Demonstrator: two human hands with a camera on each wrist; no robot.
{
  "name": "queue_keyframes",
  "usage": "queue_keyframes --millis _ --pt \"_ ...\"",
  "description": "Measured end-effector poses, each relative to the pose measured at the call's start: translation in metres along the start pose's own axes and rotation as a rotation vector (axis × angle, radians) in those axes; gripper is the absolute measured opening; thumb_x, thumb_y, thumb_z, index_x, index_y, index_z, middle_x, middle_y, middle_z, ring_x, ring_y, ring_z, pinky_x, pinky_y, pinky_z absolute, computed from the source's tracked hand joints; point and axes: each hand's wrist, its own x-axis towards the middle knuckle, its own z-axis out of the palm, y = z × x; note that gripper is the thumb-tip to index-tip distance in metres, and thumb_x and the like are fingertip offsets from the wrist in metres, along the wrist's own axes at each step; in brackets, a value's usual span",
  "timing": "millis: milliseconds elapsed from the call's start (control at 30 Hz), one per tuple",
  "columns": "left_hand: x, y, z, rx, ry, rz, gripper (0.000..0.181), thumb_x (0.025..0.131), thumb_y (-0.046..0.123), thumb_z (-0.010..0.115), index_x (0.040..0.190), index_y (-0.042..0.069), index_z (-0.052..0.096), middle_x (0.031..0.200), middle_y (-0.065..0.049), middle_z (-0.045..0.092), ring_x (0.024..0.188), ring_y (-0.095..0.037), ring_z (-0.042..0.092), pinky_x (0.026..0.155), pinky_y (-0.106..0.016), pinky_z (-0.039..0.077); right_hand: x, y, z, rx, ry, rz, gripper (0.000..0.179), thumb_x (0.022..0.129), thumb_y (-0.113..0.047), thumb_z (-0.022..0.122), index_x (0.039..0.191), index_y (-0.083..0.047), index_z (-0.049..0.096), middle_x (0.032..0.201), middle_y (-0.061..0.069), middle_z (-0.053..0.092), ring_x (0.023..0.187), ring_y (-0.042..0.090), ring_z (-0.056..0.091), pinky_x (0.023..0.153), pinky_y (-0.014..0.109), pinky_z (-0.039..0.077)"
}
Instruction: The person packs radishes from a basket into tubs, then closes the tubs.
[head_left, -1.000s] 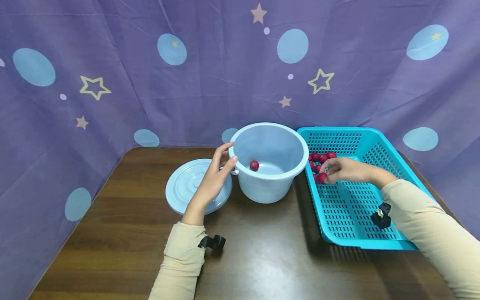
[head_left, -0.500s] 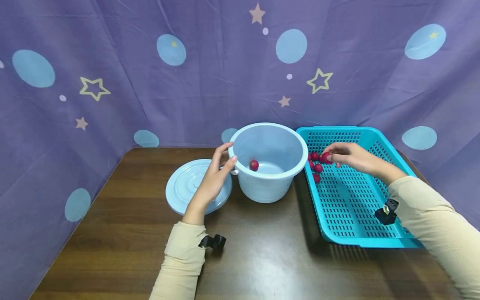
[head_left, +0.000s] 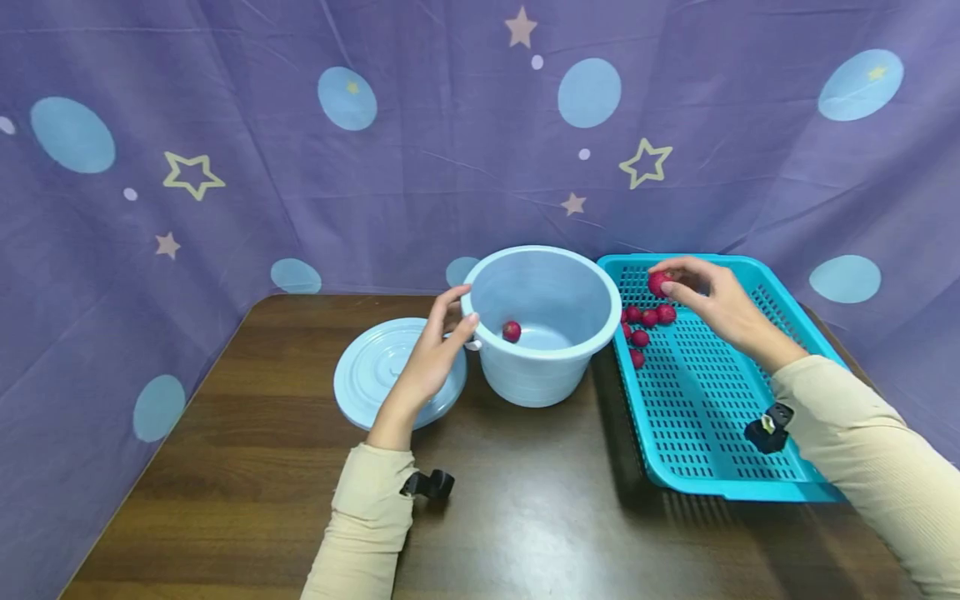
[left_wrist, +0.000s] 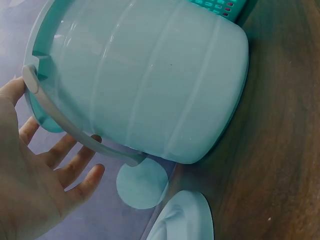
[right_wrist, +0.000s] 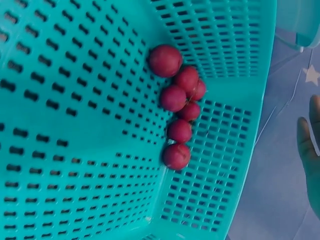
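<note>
My right hand (head_left: 716,304) pinches a red radish (head_left: 660,284) between thumb and fingertips, raised over the far part of the turquoise basket (head_left: 708,408). Below it, several radishes (right_wrist: 173,98) lie in a cluster along one side of the basket floor. The right wrist view catches only part of that hand at its edge, without the held radish. My left hand (head_left: 429,358) is at the left rim of a light blue bucket (head_left: 534,379), thumb and fingertips at the rim, other fingers spread near the handle (left_wrist: 65,122). Inside the bucket lies one radish (head_left: 512,331).
A round light blue lid (head_left: 363,371) lies on the wooden table (head_left: 225,467), left of the bucket and partly behind my left forearm. The basket stands right beside the bucket. A purple curtain (head_left: 450,125) with stars and dots hangs behind the table.
My right hand has gone from the basket's near radishes to its far side and risen, now with a radish lifted above the others. My left hand stays at the bucket rim.
</note>
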Motion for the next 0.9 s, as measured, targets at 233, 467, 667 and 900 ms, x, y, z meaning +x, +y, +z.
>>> queue_keyframes --millis 233,467,667,900 --pt "-0.001 0.002 0.001 0.003 -0.003 0.0 0.05 0.104 0.027 0.051 0.15 0.019 0.034 0.14 -0.019 0.045 0.122 -0.03 0.049 0.101 -0.048 0.04 0.003 -0.013 0.005 0.029 0.052 -0.059 0.032 0.101 -0.023 0.058 0.129 -0.009 0.062 0.11 -0.004 0.063 0.1 0.01 0.056 0.088 0.029 0.041" --pt "-0.001 0.004 0.001 0.0 -0.005 0.011 0.049 0.105 0.026 0.05 0.151 0.019 0.034 0.14 -0.021 0.045 0.121 -0.031 0.049 0.1 -0.048 0.041 0.009 -0.031 0.013 0.038 0.051 -0.114 0.032 0.099 -0.02 0.061 0.129 -0.01 0.063 0.11 0.0 0.065 0.098 0.013 0.056 0.088 0.03 0.041" --pt "-0.001 0.004 0.001 -0.001 -0.005 0.007 0.05 0.105 0.025 0.049 0.151 0.017 0.033 0.14 -0.023 0.044 0.121 -0.032 0.049 0.1 -0.048 0.04 0.009 -0.046 0.023 0.025 0.049 -0.175 0.032 0.097 -0.018 0.066 0.128 -0.014 0.065 0.104 0.0 0.066 0.094 0.013 0.058 0.084 0.026 0.044" --pt "0.0 0.003 0.002 -0.002 0.003 0.011 0.049 0.105 0.026 0.049 0.15 0.019 0.034 0.139 -0.02 0.046 0.12 -0.031 0.049 0.099 -0.047 0.041 0.008 -0.06 0.037 -0.018 0.023 -0.269 0.034 0.093 -0.016 0.071 0.126 -0.012 0.065 0.102 -0.001 0.068 0.09 0.01 0.059 0.081 0.023 0.048"
